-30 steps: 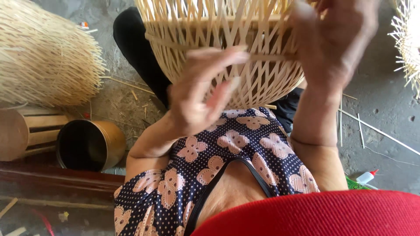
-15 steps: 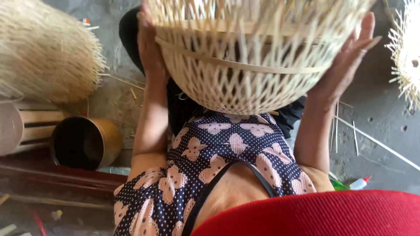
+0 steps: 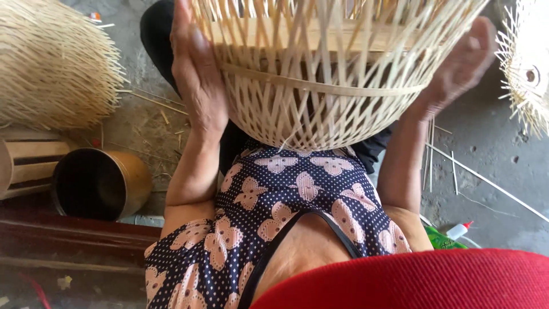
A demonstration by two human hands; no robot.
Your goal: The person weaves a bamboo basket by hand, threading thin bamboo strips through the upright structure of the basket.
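On a grey concrete floor (image 3: 492, 149) strewn with thin bamboo strips, a bundle of fine sticks (image 3: 51, 63) lies at far left above a dark, empty cylindrical can (image 3: 100, 183) tipped on its side. The left hand (image 3: 197, 74) presses flat, fingers together, on the left wall of a woven bamboo basket (image 3: 320, 86) held over the lap. The right hand (image 3: 457, 68) cups its right wall, fingers spread and blurred.
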